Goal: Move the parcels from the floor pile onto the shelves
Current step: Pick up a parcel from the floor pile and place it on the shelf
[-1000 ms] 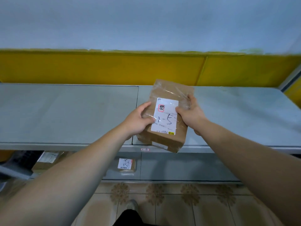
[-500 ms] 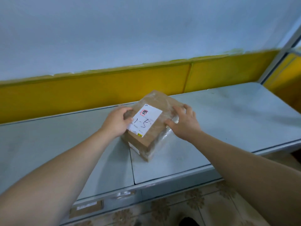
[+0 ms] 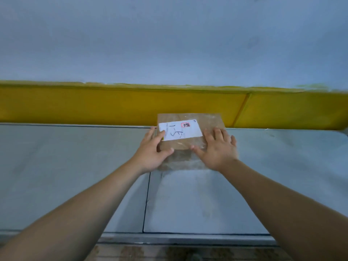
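A brown cardboard parcel (image 3: pixel 190 142) wrapped in clear tape, with a white label marked "1-5", lies flat on the grey metal shelf (image 3: pixel 75 176), close to the back against the yellow wall band. My left hand (image 3: pixel 152 153) rests on its left end with fingers straight. My right hand (image 3: pixel 216 149) lies flat on its right end, fingers spread. Both hands press on the parcel's top and near edge.
The shelf top is made of two grey panels with a seam (image 3: pixel 146 200) running under the parcel. A yellow band (image 3: pixel 94 106) and a pale wall stand behind it. The shelf's front edge (image 3: pixel 188 239) and patterned floor tiles show at the bottom.
The parcel has been turned square to the wall and slid toward the back of the shelf. Both hands went from gripping its sides to lying flat on it.
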Tool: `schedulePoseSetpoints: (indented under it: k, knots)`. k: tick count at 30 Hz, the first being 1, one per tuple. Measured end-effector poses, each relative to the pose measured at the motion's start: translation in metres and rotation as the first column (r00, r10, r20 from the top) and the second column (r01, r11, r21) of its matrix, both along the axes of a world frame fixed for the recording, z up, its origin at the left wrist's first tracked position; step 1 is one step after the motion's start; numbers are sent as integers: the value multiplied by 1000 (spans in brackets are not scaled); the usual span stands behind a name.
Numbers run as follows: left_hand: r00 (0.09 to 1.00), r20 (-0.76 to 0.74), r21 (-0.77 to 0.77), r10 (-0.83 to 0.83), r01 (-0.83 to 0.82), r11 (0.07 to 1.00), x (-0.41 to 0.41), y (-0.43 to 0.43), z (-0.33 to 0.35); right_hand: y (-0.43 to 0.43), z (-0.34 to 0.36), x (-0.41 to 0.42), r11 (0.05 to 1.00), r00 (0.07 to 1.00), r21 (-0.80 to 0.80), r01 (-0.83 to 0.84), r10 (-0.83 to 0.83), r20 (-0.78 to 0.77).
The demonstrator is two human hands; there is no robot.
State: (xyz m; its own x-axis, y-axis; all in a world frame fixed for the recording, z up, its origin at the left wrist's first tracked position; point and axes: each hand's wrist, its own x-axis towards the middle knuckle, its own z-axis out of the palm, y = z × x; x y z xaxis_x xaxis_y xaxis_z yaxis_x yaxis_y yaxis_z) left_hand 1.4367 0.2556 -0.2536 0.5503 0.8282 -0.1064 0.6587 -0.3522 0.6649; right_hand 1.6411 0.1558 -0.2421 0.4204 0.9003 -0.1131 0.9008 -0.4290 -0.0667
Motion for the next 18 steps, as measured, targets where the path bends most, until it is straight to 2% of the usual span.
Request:
schedulePoseSetpoints:
  k: [3, 4, 7, 9, 11, 14, 18]
  knots:
    - [999, 13, -24, 33, -33, 999, -2, -1, -8, 14, 6, 1, 1000, 1000, -5, -30, 30, 8]
    - [997, -34, -16, 70, -71, 997, -8, -1, -14, 15, 7, 1, 997, 997, -19, -74, 74, 2]
    - [936, -322, 30, 141, -138, 990, -32, 0, -40, 18, 6, 3, 981, 985, -98, -169, 172, 19]
    - [853, -506, 14, 127, -139, 990, -47, -2, -57, 22, 5, 7, 974, 979, -108, -197, 201, 31]
    - [776, -621, 0, 109, -139, 990, -60, -6, -71, 27, 5, 10, 969, 973, -114, -221, 227, 51]
    - [714, -690, 4, 117, -158, 987, -76, -7, -87, 36, 3, 14, 963, 964, -111, -244, 253, 77]
    - [731, -667, 26, 144, -170, 985, -83, -7, -98, 52, -2, 12, 969, 965, -86, -231, 239, 107]
